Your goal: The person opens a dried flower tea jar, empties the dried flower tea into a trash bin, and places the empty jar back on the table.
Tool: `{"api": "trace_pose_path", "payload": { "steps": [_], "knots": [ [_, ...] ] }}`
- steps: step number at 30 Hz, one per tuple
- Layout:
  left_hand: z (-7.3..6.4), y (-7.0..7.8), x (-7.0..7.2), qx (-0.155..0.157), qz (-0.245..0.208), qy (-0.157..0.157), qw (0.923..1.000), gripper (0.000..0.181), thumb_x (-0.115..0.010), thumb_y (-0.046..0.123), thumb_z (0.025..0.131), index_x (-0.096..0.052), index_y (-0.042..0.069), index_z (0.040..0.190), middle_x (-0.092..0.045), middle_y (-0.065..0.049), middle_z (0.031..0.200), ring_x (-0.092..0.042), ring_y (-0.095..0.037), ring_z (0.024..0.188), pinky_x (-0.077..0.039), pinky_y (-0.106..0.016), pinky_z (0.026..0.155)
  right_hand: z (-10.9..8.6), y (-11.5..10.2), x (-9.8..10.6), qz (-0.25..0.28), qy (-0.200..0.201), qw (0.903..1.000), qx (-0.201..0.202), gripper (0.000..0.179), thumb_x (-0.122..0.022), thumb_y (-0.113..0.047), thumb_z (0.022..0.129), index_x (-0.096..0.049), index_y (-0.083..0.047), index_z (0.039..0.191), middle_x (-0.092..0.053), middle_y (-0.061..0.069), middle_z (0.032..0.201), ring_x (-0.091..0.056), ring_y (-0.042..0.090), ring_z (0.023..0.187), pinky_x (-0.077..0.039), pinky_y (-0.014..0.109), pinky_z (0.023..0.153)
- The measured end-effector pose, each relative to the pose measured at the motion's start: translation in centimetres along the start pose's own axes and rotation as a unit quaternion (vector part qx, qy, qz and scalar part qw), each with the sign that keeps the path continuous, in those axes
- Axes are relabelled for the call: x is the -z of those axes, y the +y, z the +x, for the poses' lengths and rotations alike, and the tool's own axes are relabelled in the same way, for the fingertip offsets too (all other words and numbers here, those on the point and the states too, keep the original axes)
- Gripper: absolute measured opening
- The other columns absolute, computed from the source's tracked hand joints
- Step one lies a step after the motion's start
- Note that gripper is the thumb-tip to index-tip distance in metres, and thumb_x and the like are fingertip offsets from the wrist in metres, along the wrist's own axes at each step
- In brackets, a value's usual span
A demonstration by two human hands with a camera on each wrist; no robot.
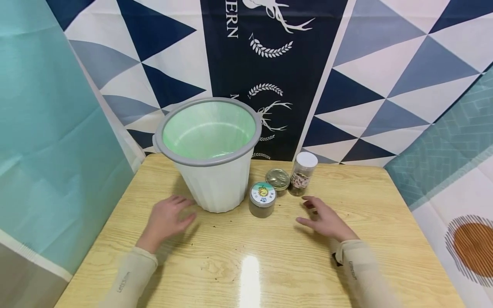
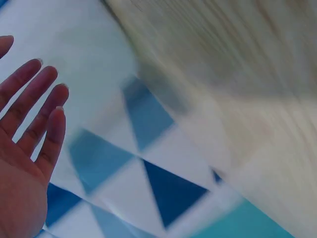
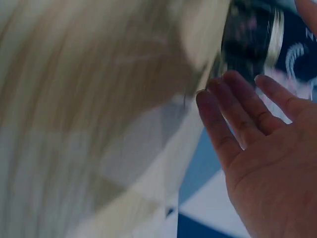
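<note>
My left hand (image 1: 168,218) is above the table at the lower left of a white bin (image 1: 221,188) with a grey rim and a pale green inside. Its fingers are spread and hold nothing, as the left wrist view also shows of the hand (image 2: 29,129). On the other side my right hand (image 1: 323,218), relaxed and holding nothing, is nearest a clear jar with a white lid (image 1: 302,174). Left of that jar sit a tin with a metallic lid (image 1: 277,179) and a small round jar with a green and white label (image 1: 262,200).
The wooden table (image 1: 231,261) carries several tiny dark specks in front of the bin. A patterned cloth (image 1: 369,94) with triangles and deer hangs behind the table. A teal cloth (image 1: 57,128) covers the left side.
</note>
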State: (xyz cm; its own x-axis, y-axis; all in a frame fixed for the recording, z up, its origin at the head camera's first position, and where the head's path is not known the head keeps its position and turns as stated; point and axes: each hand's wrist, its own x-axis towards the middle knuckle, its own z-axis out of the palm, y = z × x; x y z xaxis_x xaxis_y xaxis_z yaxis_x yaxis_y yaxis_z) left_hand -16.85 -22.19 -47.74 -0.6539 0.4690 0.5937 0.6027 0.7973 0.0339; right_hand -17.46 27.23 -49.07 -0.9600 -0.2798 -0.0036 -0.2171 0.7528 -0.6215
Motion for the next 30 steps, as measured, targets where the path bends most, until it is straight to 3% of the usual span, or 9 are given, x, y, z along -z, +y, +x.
{"api": "trace_pose_path", "payload": {
  "steps": [5,9,16,21,25,30],
  "knots": [
    [2.0,4.5,-0.9,-0.062,-0.060,-0.040,0.9955,0.044,-0.086,0.033,0.080,-0.076,0.014,0.118,-0.077,-0.002,0.112,-0.073,-0.023,0.099,-0.062,-0.040,0.083,1.6,-2.3,-2.6,0.017,-0.029,0.9992,0.021,0.087,-0.079,-0.044,0.091,-0.040,0.002,0.154,-0.061,0.021,0.140,-0.058,0.041,0.129,-0.043,0.061,0.112],
    [4.0,7.2,-2.0,-0.068,-0.091,-0.099,0.9886,0.055,-0.082,0.034,0.088,-0.066,0.017,0.138,-0.070,0.000,0.132,-0.067,-0.024,0.120,-0.056,-0.041,0.102,3.2,-3.7,-4.4,0.040,-0.033,0.9981,0.033,0.085,-0.082,-0.041,0.089,-0.043,0.001,0.152,-0.059,0.021,0.144,-0.057,0.041,0.133,-0.039,0.060,0.116],
    [7.9,10.2,-4.0,-0.071,-0.112,-0.202,0.9704,0.070,-0.070,0.036,0.099,-0.041,0.015,0.159,-0.047,-0.007,0.161,-0.047,-0.030,0.147,-0.037,-0.043,0.122,5.6,-5.2,-6.5,0.138,-0.040,0.9896,-0.006,0.099,-0.089,-0.032,0.082,-0.032,-0.005,0.159,-0.046,0.022,0.157,-0.047,0.041,0.144,-0.038,0.053,0.120],
    [9.1,11.2,-5.0,-0.076,-0.109,-0.248,0.9595,0.073,-0.066,0.040,0.101,-0.036,0.014,0.162,-0.037,-0.008,0.167,-0.036,-0.033,0.154,-0.030,-0.045,0.126,6.5,-5.8,-7.4,0.165,-0.024,0.9859,-0.011,0.105,-0.092,-0.025,0.079,-0.028,-0.009,0.162,-0.041,0.020,0.161,-0.043,0.039,0.147,-0.034,0.052,0.123],
    [9.4,11.4,-5.3,-0.076,-0.106,-0.258,0.9574,0.072,-0.066,0.041,0.101,-0.039,0.012,0.160,-0.038,-0.009,0.166,-0.035,-0.033,0.154,-0.029,-0.045,0.127,6.8,-6.1,-8.0,0.155,-0.007,0.9878,-0.014,0.102,-0.092,-0.025,0.079,-0.030,-0.010,0.160,-0.046,0.020,0.157,-0.045,0.039,0.146,-0.033,0.054,0.123],
    [9.8,11.7,-5.1,-0.091,-0.099,-0.230,0.9640,0.069,-0.067,0.043,0.100,-0.044,0.012,0.157,-0.049,-0.011,0.158,-0.046,-0.032,0.147,-0.035,-0.045,0.124,6.5,-6.5,-7.6,0.129,0.008,0.9915,-0.005,0.100,-0.092,-0.030,0.078,-0.034,-0.010,0.157,-0.050,0.019,0.153,-0.048,0.040,0.143,-0.033,0.057,0.122]
  ]
}}
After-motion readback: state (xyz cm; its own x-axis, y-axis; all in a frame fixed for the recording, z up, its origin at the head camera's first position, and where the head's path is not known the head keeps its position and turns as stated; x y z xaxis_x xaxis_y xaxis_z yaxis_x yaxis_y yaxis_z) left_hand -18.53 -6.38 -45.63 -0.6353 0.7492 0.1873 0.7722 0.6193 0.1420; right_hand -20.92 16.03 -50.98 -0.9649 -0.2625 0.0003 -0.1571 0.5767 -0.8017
